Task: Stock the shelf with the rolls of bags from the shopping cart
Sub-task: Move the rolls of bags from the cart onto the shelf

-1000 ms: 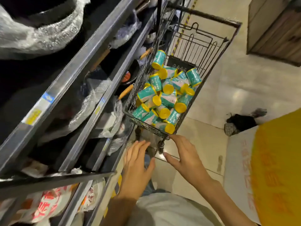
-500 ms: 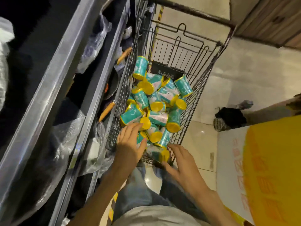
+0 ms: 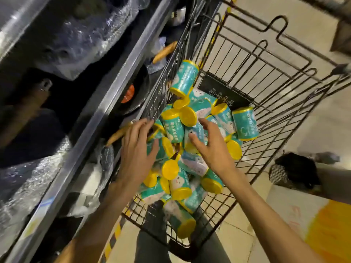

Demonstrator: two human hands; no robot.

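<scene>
A wire shopping cart (image 3: pixel 266 76) stood just right of a metal shelf (image 3: pixel 106 103). Rolls of bags (image 3: pixel 191 149) lay heaped inside the cart. Over the heap, the left hand (image 3: pixel 135 150) hovered nearer the shelf, the right hand (image 3: pixel 212 147) beside it.

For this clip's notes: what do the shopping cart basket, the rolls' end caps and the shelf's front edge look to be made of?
Shopping cart: dark, thin metal wire in a welded grid, matte, likely coated.
Yellow end caps on the teal rolls of bags: smooth, evenly coloured discs, probably plastic; the teal wrap looks like glossy printed film.
Shelf's front edge: grey metal strip with a dull sheen, apparently steel or aluminium.
</scene>
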